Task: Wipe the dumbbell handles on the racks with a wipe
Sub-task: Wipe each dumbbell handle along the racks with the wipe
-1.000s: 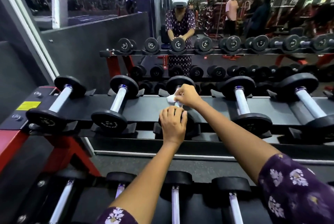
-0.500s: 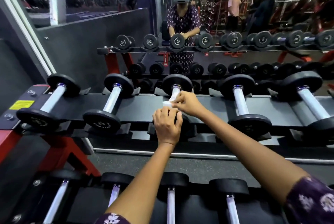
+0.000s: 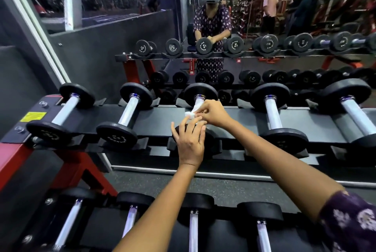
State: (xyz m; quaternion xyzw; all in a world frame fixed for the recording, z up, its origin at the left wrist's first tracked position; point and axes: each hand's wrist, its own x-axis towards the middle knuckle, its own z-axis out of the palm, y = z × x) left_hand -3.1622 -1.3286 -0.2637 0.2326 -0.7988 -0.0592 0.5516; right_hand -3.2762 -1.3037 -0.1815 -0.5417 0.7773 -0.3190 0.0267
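A row of black dumbbells with silver handles lies on the upper rack (image 3: 166, 117). On the third dumbbell (image 3: 200, 94), my right hand (image 3: 213, 113) pinches a white wipe (image 3: 191, 113) against the handle's near half. My left hand (image 3: 190, 141) rests with straight, spread fingers on that dumbbell's near weight plate, fingertips close to the wipe. The near part of the handle is hidden behind both hands. Neighbouring dumbbells lie to the left (image 3: 130, 111) and to the right (image 3: 273, 116).
A lower rack with several dumbbells (image 3: 193, 229) runs along the bottom edge below my arms. A red rack frame (image 3: 77, 172) stands at the left. A mirror behind the rack reflects me, more racks and people (image 3: 269, 11) in the gym.
My left hand has uncurled from a fist on the near plate to spread fingers. My right hand with the wipe has slid a little toward me along the handle.
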